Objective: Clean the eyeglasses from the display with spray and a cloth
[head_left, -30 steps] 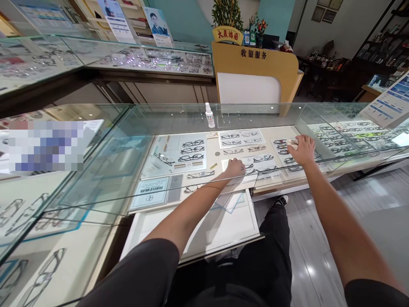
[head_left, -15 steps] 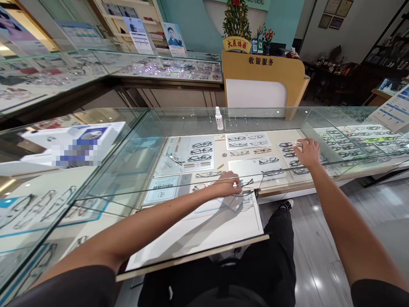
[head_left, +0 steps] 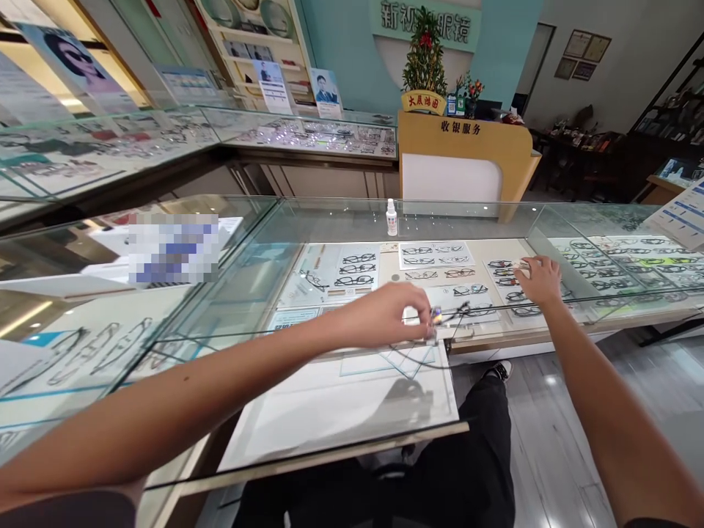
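Note:
My left hand (head_left: 404, 312) is closed in a pinch on a pair of eyeglasses (head_left: 463, 311), raised over the pulled-out white drawer (head_left: 330, 422). A small colourful sticker shows on the eyeglasses beside my fingertips, and a thin dark temple hangs below; part of the frame is hidden by the hand. My right hand (head_left: 542, 279) has its fingers apart and slightly bent, over the right part of the glass showcase (head_left: 341, 220). Rows of eyeglass frames (head_left: 515, 296) lie beneath it; whether it touches the glass I cannot tell.
A white spray bottle (head_left: 391, 218) stands on the glass top. White display cards (head_left: 434, 256) with frames lie inside the showcase. White boxes (head_left: 104, 268) sit on the left counter. A wooden cashier desk (head_left: 467, 132) stands behind, and the drawer front (head_left: 330, 458) juts toward my legs.
My left hand has risen from low in the showcase, bringing the eyeglasses up with it. The right hand stays over the right side. The view has tilted up slightly.

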{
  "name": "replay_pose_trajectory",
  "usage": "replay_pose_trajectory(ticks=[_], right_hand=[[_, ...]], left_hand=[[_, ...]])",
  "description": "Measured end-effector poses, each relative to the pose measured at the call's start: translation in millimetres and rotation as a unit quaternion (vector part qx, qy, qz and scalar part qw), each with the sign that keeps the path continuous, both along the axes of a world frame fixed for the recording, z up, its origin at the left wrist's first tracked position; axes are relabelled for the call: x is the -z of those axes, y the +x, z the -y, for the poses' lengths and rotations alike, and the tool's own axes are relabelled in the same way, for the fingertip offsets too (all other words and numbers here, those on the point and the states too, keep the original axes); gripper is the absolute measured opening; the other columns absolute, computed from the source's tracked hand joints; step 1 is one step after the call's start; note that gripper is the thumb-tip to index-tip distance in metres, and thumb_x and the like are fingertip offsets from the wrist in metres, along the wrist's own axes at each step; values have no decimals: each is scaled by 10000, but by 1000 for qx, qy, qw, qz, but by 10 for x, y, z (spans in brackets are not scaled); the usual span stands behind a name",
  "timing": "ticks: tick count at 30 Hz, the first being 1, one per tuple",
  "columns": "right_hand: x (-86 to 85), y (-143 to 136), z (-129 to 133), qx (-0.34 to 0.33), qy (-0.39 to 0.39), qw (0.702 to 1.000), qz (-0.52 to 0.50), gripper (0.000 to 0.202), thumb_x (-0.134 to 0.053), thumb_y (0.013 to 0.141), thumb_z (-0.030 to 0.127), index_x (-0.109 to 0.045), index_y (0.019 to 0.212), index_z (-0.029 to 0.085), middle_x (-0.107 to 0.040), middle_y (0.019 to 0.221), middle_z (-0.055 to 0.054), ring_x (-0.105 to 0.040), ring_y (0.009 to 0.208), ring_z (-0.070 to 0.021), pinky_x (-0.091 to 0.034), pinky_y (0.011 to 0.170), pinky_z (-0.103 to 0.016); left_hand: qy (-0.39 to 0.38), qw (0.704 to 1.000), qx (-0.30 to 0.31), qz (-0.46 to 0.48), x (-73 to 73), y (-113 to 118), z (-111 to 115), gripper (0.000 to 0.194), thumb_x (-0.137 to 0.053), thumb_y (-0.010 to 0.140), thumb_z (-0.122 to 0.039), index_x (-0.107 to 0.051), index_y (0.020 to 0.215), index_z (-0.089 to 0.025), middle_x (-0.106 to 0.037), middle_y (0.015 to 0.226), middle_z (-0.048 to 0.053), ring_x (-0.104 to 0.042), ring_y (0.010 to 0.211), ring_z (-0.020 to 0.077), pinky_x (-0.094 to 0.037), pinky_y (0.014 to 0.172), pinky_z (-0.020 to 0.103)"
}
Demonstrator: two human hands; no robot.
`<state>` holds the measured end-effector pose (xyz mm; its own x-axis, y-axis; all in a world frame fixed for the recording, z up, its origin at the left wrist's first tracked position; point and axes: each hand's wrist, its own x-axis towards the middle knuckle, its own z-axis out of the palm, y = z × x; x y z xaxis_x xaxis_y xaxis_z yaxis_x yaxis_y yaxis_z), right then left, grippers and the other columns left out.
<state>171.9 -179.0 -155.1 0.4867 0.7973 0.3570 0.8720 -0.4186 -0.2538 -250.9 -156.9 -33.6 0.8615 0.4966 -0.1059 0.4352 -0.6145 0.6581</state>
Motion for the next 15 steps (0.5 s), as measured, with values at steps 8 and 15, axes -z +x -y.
replay_pose_trajectory(ticks=[8, 15], right_hand=[[-3, 12, -3, 5, 6, 1000, -7, 481, -553, 914, 497, -763, 1248, 221, -617, 1402, -194, -501, 1350, -460, -464, 1148, -695], [30, 26, -19, 7, 11, 1000, -4, 448, -575, 908, 494, -766, 1218, 232, -625, 1394, -186, -502, 1343, -446, -463, 1150, -675]], left_hand=[[194, 978, -72, -31, 125, 575, -724, 219, -645, 896, -333, -790, 800, -200, -804, 1082, 61, -633, 1191, 314, -434, 1131, 467], [79, 986, -132, -70, 305, 802, -1141, 220, -709, 855, -403, -802, 836, -204, -813, 985, 62, -678, 827, 220, -538, 807, 335]])
